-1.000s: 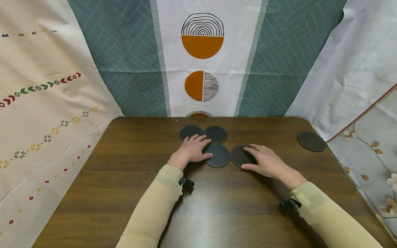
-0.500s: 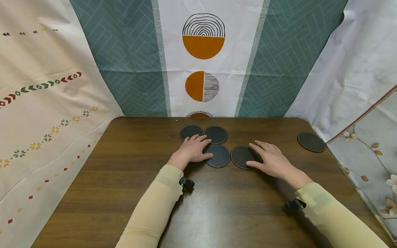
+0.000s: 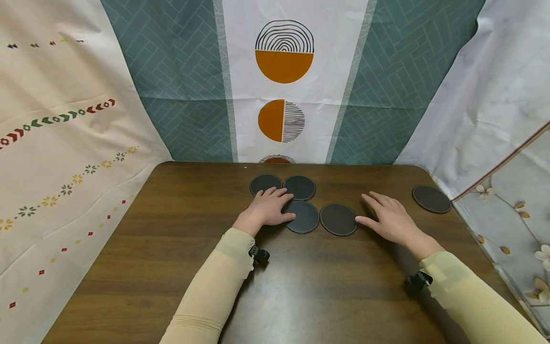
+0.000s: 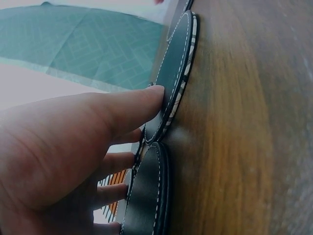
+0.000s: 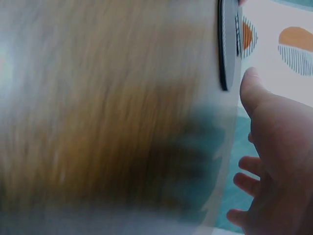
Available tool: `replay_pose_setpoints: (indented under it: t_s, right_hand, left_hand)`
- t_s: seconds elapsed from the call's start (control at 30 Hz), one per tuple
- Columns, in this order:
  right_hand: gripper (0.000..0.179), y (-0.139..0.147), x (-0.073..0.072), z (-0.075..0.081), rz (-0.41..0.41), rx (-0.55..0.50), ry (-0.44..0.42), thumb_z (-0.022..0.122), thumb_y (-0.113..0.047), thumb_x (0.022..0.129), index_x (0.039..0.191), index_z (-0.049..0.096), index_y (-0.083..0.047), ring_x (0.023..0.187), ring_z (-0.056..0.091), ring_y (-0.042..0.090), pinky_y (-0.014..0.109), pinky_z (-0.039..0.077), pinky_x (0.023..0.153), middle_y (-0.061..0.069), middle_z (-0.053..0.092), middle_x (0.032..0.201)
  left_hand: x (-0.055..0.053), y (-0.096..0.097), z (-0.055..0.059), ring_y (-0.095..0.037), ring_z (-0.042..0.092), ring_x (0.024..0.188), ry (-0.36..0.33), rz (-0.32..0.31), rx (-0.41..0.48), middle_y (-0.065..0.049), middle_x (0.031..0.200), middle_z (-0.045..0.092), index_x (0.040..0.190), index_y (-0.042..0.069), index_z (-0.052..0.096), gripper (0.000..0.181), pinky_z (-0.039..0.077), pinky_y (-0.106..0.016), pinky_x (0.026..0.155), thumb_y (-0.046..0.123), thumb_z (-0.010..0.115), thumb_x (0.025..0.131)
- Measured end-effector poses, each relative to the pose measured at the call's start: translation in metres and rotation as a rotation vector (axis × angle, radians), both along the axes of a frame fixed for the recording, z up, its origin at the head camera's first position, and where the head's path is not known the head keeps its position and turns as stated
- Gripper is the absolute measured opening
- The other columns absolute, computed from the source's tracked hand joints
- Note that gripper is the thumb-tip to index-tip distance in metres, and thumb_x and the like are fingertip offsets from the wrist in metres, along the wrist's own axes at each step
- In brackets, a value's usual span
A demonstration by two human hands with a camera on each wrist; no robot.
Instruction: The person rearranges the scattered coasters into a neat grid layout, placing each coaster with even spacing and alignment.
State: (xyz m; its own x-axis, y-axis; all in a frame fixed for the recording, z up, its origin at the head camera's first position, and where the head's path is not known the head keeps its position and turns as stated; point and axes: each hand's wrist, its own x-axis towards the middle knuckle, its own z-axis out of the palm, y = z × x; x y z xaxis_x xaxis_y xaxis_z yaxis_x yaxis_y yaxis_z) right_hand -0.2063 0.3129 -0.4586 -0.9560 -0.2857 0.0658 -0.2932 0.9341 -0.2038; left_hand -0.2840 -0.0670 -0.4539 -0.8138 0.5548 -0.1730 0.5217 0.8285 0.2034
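Observation:
Dark round coasters with stitched edges lie flat in two touching rows on the table. My left hand (image 3: 267, 209) rests over the left of the group, thumb on the front middle coaster (image 3: 302, 219). Beneath its palm another coaster (image 4: 143, 196) is mostly hidden in the head view. Its fingers reach the back left coaster (image 3: 264, 182) and the back right coaster (image 3: 301, 187). At the front row's right end is one more coaster (image 3: 338, 220). My right hand (image 3: 390, 218) hovers right beside it, fingers spread, holding nothing.
A lone coaster (image 3: 431, 198) lies near the right edge of the brown wooden table (image 3: 301, 286). Patterned cloth stands behind, with a cream cloth (image 3: 77, 124) at the left and a floral cloth (image 3: 507, 210) at the right.
My right hand has come off the front right coaster and moved right, leaving it lying beside the middle one. The left hand has stayed in place.

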Motion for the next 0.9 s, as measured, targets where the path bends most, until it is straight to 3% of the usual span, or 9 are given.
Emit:
replay_pose_setpoints:
  t_s: [0.9]
  right_hand:
    - [0.093,0.061,-0.014,-0.005,-0.146,0.034,-0.022,0.061,-0.061,0.11,0.167,0.038,0.008,0.148,0.033,0.066,0.081,0.024,0.118,0.043,0.034,0.165]
  left_hand:
    - [0.001,0.0,-0.001,-0.035,0.022,0.167,0.005,0.011,-0.003,-0.004,0.181,0.029,0.173,0.026,0.041,0.076,0.017,-0.064,0.132,0.06,0.063,0.109]
